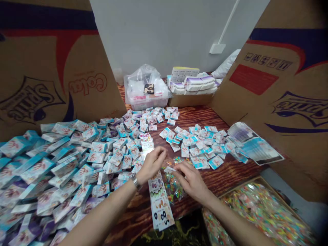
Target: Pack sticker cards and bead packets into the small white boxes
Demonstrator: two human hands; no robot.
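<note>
Right fingers point(183, 167) pinch a partly hidden white piece point(169, 169); left fingers point(160, 153) curled, any hold unclear.

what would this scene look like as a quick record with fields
left grip: above printed strip, hold unclear
right grip: pinching small white piece
near right grip: clear bag of colourful pieces
left: large heap of small boxes
right: smaller box pile, flat printed packaging
lower right: many bagged colourful pieces
back: clear plastic tub, cardboard box holding white packs
sides: left carton, right carton
</note>
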